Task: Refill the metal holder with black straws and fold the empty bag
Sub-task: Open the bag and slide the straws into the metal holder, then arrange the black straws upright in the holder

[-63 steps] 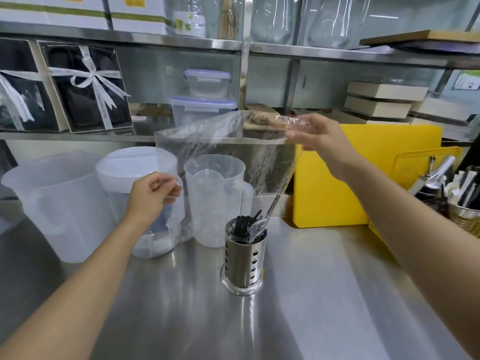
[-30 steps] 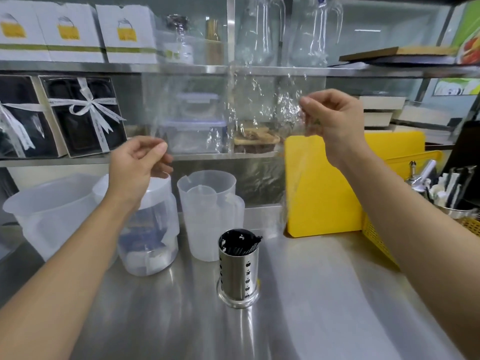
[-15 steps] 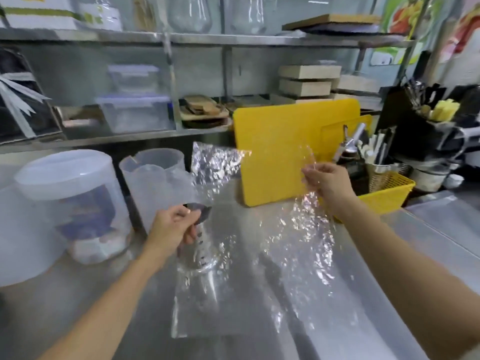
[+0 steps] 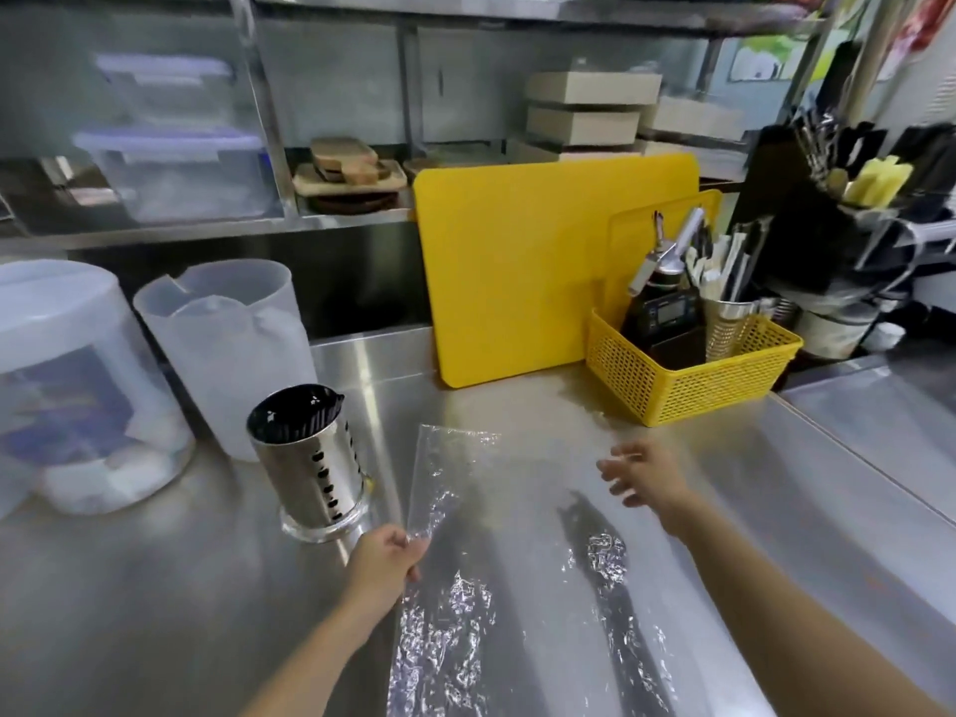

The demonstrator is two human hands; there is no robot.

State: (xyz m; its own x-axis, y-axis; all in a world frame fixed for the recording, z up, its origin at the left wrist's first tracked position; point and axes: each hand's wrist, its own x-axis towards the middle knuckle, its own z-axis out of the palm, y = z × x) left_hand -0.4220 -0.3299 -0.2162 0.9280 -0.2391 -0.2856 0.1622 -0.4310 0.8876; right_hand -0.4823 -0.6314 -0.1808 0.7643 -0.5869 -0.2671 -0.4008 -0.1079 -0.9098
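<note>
The perforated metal holder (image 4: pixel 315 468) stands on the steel counter (image 4: pixel 155 587), and black straws (image 4: pixel 295 419) fill its top. To its right the empty clear plastic bag (image 4: pixel 496 561) lies spread flat and crinkled on the counter. My left hand (image 4: pixel 385 558) pinches the bag's left edge, just in front of the holder. Over the bag's far right part my right hand (image 4: pixel 641 476) hovers with fingers spread, blurred; whether it touches the bag I cannot tell.
Two translucent plastic jugs (image 4: pixel 233 349) and a lidded tub (image 4: pixel 67 385) stand at the left. A yellow cutting board (image 4: pixel 517 271) leans against the back ledge. Beside it sits a yellow basket (image 4: pixel 688 375) with utensils. Shelves with containers run above.
The bag came down from mid-air and now lies flat on the counter. My right hand let go of it and opened. The view turned right and down.
</note>
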